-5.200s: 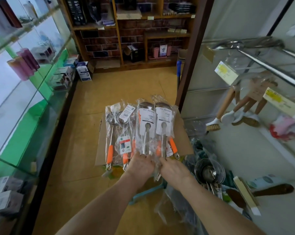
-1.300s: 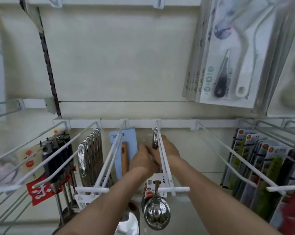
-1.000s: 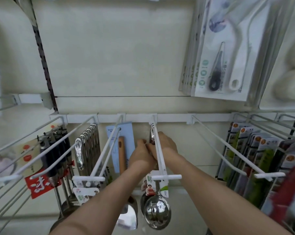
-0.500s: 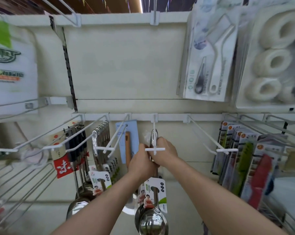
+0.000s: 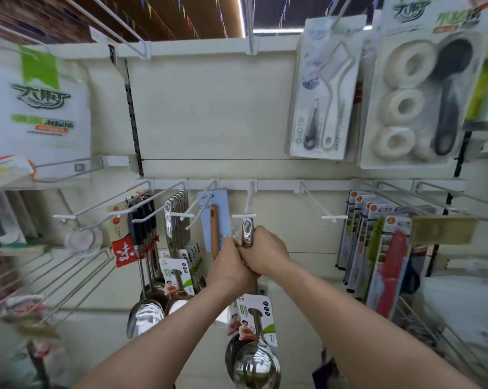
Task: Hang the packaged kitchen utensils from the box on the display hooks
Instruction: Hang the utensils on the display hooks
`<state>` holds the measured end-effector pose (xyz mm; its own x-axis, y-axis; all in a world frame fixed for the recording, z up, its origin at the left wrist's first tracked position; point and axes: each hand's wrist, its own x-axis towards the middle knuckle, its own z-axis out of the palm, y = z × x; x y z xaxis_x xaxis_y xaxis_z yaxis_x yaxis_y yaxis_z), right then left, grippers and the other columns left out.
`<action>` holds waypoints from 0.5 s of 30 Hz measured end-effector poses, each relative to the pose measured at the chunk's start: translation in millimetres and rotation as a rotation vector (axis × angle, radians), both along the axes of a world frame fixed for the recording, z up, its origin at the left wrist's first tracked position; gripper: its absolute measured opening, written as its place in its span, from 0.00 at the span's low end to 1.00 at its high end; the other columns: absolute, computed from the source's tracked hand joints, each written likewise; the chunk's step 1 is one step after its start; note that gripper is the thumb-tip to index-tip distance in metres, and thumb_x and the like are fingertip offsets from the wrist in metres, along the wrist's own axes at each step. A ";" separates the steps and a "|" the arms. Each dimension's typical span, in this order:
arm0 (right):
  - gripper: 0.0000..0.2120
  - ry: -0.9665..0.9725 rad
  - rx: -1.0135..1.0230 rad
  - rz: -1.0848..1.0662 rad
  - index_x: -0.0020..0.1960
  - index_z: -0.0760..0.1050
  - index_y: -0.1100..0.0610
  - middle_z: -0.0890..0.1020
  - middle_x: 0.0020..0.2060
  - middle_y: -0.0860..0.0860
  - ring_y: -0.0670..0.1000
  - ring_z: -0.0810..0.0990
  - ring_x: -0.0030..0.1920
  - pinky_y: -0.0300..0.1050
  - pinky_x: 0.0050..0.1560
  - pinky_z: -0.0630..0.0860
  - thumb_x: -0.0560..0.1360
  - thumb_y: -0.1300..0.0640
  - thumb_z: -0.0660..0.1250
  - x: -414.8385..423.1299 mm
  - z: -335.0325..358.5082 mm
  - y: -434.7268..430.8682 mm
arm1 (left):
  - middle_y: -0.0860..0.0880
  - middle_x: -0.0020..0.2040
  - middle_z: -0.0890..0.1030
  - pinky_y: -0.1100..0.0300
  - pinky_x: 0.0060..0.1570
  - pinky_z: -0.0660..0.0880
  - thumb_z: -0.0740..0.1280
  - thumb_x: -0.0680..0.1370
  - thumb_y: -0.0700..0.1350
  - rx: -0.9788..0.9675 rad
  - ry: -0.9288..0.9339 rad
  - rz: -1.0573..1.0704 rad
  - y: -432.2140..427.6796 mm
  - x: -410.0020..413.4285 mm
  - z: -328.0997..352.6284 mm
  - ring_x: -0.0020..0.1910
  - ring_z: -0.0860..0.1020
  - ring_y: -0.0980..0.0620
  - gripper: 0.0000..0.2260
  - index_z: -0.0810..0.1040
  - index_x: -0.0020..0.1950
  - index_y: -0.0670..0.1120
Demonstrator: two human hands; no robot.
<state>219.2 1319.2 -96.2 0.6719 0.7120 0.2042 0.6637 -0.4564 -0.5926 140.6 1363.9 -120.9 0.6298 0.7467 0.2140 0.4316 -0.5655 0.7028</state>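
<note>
Both my hands are raised to a white display hook (image 5: 247, 209) in the middle of the lower rail. My right hand (image 5: 265, 252) grips the top of a steel ladle's handle (image 5: 248, 233), whose hanging hole sits just under the hook's front crossbar. My left hand (image 5: 228, 266) is pressed against the right one and holds the clear packaging and handles beside it. Below my hands hang the ladle's green-and-white label (image 5: 254, 315) and shiny bowl (image 5: 255, 367). The box is out of view.
Left of my hands, hooks carry a blue card with a wooden handle (image 5: 215, 220), a row of steel ladles (image 5: 178, 217) and black-handled utensils (image 5: 142, 223). An empty hook (image 5: 325, 211) stands to the right, then knife packs (image 5: 377, 248). Peeler cards (image 5: 325, 88) hang above.
The view has tilted upward, so the top shelf and ceiling show. My hands with the ladles have come forward along the hook, from near the rail to its front crossbar.
</note>
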 end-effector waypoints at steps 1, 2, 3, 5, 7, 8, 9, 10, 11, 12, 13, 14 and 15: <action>0.17 0.009 0.000 0.011 0.54 0.72 0.60 0.81 0.49 0.56 0.58 0.79 0.50 0.45 0.45 0.71 0.75 0.46 0.66 -3.1 0.7 -3.7 | 0.50 0.41 0.77 0.55 0.35 0.73 0.69 0.73 0.47 0.006 0.013 0.015 -3.2 -2.4 -0.2 0.39 0.77 0.49 0.17 0.63 0.55 0.47; 0.16 0.019 -0.001 0.031 0.52 0.72 0.59 0.80 0.48 0.55 0.58 0.79 0.49 0.44 0.44 0.71 0.74 0.47 0.66 -4.8 0.7 -7.0 | 0.50 0.41 0.77 0.55 0.36 0.74 0.69 0.73 0.47 0.011 0.016 0.028 -6.1 -4.7 -0.7 0.39 0.77 0.49 0.18 0.63 0.55 0.47; 0.14 0.048 -0.003 0.064 0.49 0.72 0.58 0.80 0.45 0.54 0.57 0.78 0.47 0.44 0.42 0.70 0.74 0.48 0.67 -6.1 2.1 -11.3 | 0.51 0.41 0.77 0.55 0.36 0.74 0.70 0.72 0.48 0.013 0.019 0.041 -8.5 -6.7 -1.2 0.39 0.77 0.49 0.18 0.63 0.54 0.48; 0.08 0.115 -0.014 0.155 0.40 0.69 0.55 0.78 0.39 0.52 0.55 0.77 0.44 0.42 0.37 0.68 0.73 0.53 0.67 -6.4 6.7 -18.9 | 0.50 0.43 0.78 0.53 0.40 0.76 0.70 0.72 0.49 0.016 0.039 0.075 -11.2 -9.5 -1.1 0.42 0.78 0.47 0.18 0.64 0.54 0.48; 0.06 0.161 -0.046 0.225 0.39 0.69 0.53 0.77 0.40 0.51 0.54 0.76 0.44 0.41 0.39 0.68 0.73 0.57 0.65 -6.1 14.0 -26.3 | 0.49 0.46 0.79 0.53 0.42 0.75 0.68 0.73 0.49 0.014 0.048 0.109 -12.4 -9.7 0.3 0.45 0.78 0.46 0.16 0.65 0.55 0.48; 0.02 0.174 -0.051 0.241 0.42 0.71 0.55 0.77 0.43 0.52 0.54 0.75 0.45 0.41 0.40 0.69 0.74 0.59 0.63 -6.3 17.6 -29.5 | 0.48 0.48 0.79 0.53 0.42 0.75 0.67 0.73 0.50 0.017 0.039 0.122 -13.2 -9.2 2.1 0.47 0.78 0.45 0.16 0.65 0.55 0.48; 0.03 0.193 -0.044 0.250 0.47 0.74 0.58 0.77 0.45 0.54 0.54 0.75 0.45 0.42 0.40 0.69 0.75 0.61 0.61 -6.4 20.0 -31.4 | 0.49 0.49 0.79 0.54 0.42 0.74 0.67 0.73 0.52 0.032 0.029 0.132 -13.3 -8.4 4.1 0.48 0.78 0.45 0.16 0.66 0.55 0.49; 0.08 0.225 -0.023 0.255 0.52 0.75 0.60 0.78 0.46 0.55 0.54 0.74 0.44 0.43 0.40 0.70 0.75 0.62 0.59 -6.8 22.1 -33.3 | 0.49 0.51 0.78 0.54 0.42 0.73 0.68 0.73 0.53 0.059 0.026 0.139 -13.6 -7.8 6.8 0.49 0.78 0.45 0.16 0.67 0.55 0.50; 0.11 0.263 -0.007 0.256 0.54 0.75 0.60 0.78 0.45 0.56 0.54 0.74 0.43 0.44 0.40 0.71 0.76 0.63 0.57 -6.1 23.3 -34.2 | 0.49 0.52 0.77 0.54 0.42 0.73 0.68 0.72 0.54 0.090 0.031 0.147 -12.5 -6.8 9.1 0.50 0.78 0.45 0.16 0.69 0.55 0.50; 0.12 0.282 0.003 0.253 0.53 0.76 0.60 0.78 0.42 0.55 0.53 0.73 0.41 0.44 0.40 0.71 0.76 0.64 0.55 -5.4 24.0 -35.7 | 0.49 0.53 0.76 0.54 0.44 0.74 0.69 0.73 0.55 0.117 0.037 0.155 -10.9 -6.4 11.1 0.51 0.78 0.45 0.16 0.71 0.55 0.51; 0.13 0.281 0.007 0.244 0.53 0.77 0.60 0.77 0.39 0.53 0.51 0.73 0.39 0.43 0.39 0.71 0.76 0.64 0.55 -4.0 24.7 -37.1 | 0.49 0.54 0.75 0.52 0.46 0.75 0.69 0.73 0.56 0.134 0.044 0.161 -8.5 -5.8 12.7 0.51 0.78 0.44 0.15 0.72 0.54 0.51; 0.14 0.267 0.009 0.233 0.54 0.78 0.61 0.76 0.37 0.52 0.50 0.73 0.37 0.42 0.39 0.71 0.77 0.65 0.54 -2.4 25.6 -38.3 | 0.48 0.54 0.74 0.51 0.48 0.76 0.69 0.73 0.56 0.142 0.043 0.162 -6.6 -5.8 14.2 0.51 0.78 0.44 0.14 0.74 0.53 0.51; 0.15 0.245 0.013 0.222 0.56 0.78 0.62 0.77 0.38 0.52 0.50 0.74 0.38 0.42 0.41 0.71 0.77 0.65 0.55 -0.5 26.6 -39.4 | 0.48 0.54 0.75 0.50 0.49 0.77 0.70 0.72 0.56 0.144 0.029 0.155 -5.1 -5.8 15.4 0.50 0.79 0.44 0.14 0.75 0.52 0.50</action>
